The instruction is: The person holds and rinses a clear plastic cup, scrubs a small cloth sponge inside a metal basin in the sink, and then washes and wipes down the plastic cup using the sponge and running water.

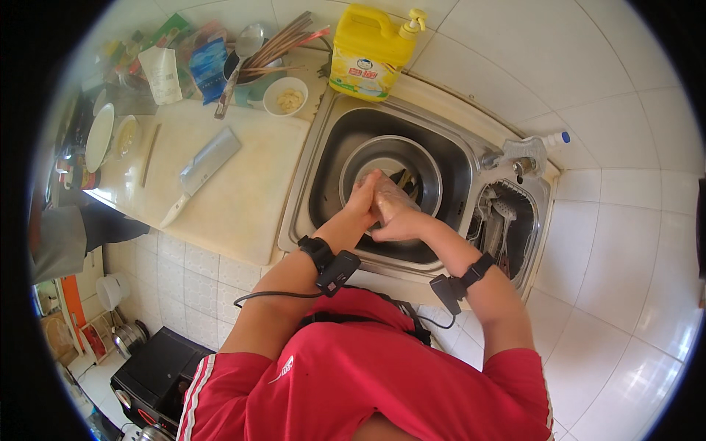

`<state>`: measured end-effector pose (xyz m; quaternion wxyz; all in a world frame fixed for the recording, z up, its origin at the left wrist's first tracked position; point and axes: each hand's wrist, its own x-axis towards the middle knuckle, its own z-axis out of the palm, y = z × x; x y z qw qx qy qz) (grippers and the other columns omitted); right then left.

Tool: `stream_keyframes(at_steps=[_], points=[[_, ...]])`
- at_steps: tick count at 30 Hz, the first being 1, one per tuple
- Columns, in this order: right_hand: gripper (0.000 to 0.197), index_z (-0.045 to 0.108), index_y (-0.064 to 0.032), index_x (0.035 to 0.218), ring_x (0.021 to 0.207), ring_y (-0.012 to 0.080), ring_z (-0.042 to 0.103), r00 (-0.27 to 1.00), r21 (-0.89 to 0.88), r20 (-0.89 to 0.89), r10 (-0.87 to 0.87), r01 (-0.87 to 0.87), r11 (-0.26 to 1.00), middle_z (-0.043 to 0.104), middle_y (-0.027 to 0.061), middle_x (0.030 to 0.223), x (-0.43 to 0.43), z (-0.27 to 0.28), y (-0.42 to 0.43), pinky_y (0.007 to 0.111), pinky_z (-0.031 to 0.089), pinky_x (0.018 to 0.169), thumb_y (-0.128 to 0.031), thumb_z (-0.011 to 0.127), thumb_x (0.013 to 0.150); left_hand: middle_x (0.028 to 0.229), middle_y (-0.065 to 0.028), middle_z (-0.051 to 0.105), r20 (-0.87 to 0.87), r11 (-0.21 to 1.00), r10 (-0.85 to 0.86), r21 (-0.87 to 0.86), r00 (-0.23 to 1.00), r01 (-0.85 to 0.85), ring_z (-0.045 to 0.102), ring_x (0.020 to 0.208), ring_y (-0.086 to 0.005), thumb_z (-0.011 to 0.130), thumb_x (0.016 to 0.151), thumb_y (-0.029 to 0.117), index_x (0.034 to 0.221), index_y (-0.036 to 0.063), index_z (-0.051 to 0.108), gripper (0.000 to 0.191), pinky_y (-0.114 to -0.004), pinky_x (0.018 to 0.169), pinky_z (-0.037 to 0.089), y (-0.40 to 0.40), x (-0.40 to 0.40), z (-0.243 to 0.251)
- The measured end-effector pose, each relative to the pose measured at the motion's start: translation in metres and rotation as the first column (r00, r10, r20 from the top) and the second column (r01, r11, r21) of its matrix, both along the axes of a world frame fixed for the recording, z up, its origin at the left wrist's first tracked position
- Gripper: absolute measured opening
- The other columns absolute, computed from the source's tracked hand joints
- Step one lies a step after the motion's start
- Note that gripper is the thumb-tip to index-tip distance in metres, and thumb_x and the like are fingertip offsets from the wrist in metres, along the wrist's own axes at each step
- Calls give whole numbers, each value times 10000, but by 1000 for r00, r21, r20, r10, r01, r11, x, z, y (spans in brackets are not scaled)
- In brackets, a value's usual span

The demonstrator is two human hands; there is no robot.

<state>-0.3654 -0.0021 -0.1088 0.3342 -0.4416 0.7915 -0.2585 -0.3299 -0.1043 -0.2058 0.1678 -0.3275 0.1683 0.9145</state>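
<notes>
Both my hands are over a round metal basin (432, 151) that sits in the larger bowl of the stainless steel sink (339, 129). My left hand (364, 195) presses against the left side of a clear plastic bag or wrap (386, 194); what is inside it I cannot tell. My right hand (401, 223) grips the lower right side of the same plastic, thumb towards the left. Dark, elongated pieces (408, 181) lie in the basin behind the plastic, partly hidden by it.
A cleaver (209, 158) lies on the white cutting board (259, 187) at the left. Behind are a bowl of peeled cloves (285, 96), chopsticks (284, 41) and a yellow detergent jug (367, 52). The faucet (521, 157) and a utensil basket (534, 220) are at the right. Another person's sleeve (58, 240) shows far left.
</notes>
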Motion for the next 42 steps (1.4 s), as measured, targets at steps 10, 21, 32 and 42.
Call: stream_keyframes(at_steps=[10,21,32,42], points=[[731,390,-34,1252,1160,258,420,993,1,108,-40,40,999,432,116,1220,-6,-24,0,299,361,966,-127,724,608,1076,-171,543,188,999,18,-36,982,-12,575,983,-321,610,836,310,1171,40,424,468,-477,788,506,-4,0,-16],[702,410,-37,1250,1181,284,412,953,-25,-253,165,-176,984,434,133,1247,5,-18,5,311,326,1016,-90,695,611,1144,-181,521,290,985,-85,-116,953,124,583,987,-321,606,828,357,1224,38,380,557,-478,790,507,7,-5,-11],[721,360,-5,1311,1277,228,367,518,-180,836,-179,568,803,425,84,1310,5,-39,13,304,277,1052,30,552,617,1138,-142,542,88,999,26,32,996,-29,582,972,-302,598,828,399,1168,52,473,502,-419,852,479,4,-4,17],[701,440,-7,1199,1171,337,384,992,-1,-98,74,-74,997,428,202,1221,-1,1,4,362,328,1026,-155,688,560,1160,-193,501,51,995,-18,102,999,13,552,1038,-341,634,830,329,1261,46,346,590,-508,850,484,7,0,6]])
